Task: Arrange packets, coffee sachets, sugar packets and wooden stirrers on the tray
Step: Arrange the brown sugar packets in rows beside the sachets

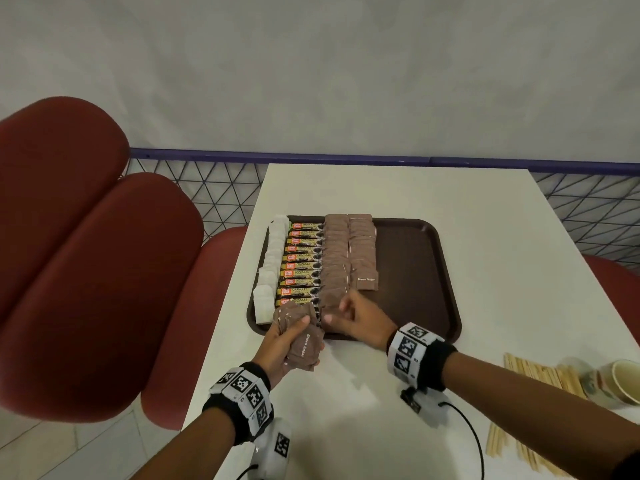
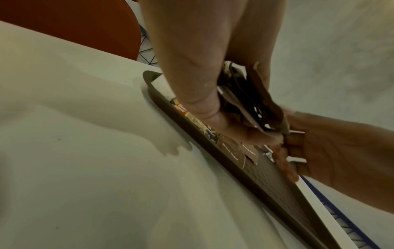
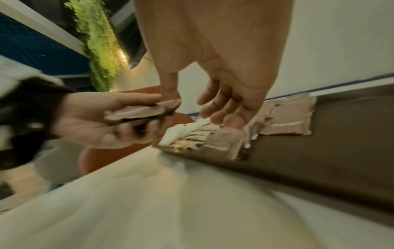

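Nearest on the white counter (image 1: 346,403), at the right edge, lie the wooden stirrers (image 1: 533,372) in a loose spread, with a paper cup (image 1: 623,382) on its side just beside them.

Next, at the near left corner of the tray (image 1: 415,271), the left hand (image 1: 284,344) has its fingers and thumb curled round a stack of brown sugar packets (image 1: 301,337), held above the counter edge of the tray. Just to its right the right hand (image 1: 356,320) hangs over the tray's near rim; the right wrist view shows its fingers (image 3: 215,104) apart and loosely bent, thumb close to the top of the held stack, holding nothing that can be made out.

On the brown tray itself the goods run in columns from near to far. Leftmost are white packets (image 1: 272,268), overlapping along the left rim. Beside them lie coffee sachets (image 1: 301,265), stacked crosswise with orange labels to the left. Then come two columns of brown sugar (image 1: 349,251), the right one ending short of the near rim. The right half of the tray is bare.

Beyond the counter a blue rail (image 1: 346,157) tops a wire mesh, and red chairs (image 1: 86,258) stand at the left.
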`<action>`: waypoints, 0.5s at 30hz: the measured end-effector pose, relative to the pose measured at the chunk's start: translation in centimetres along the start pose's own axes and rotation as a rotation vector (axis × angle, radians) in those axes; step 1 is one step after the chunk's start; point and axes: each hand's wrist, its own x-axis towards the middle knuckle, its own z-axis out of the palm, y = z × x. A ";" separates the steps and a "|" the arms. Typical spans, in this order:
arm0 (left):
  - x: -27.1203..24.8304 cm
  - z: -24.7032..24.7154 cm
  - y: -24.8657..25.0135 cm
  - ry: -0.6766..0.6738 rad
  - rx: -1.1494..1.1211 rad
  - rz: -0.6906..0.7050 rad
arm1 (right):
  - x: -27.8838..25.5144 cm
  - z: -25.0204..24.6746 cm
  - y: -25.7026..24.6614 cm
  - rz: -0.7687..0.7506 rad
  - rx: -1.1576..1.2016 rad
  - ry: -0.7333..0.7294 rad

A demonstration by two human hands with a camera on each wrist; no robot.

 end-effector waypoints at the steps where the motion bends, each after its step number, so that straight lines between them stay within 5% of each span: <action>1: 0.1 0.0 -0.1 0.010 -0.003 0.006 | -0.8 0.6 -0.4 0.021 -0.001 -0.063; 8: 0.2 0.9 0.0 -0.032 0.049 0.027 | -2.7 2.3 -1.4 0.067 -0.098 -0.172; 15: 0.2 1.0 0.1 -0.040 0.050 0.003 | -1.4 1.3 -0.3 0.097 0.111 -0.052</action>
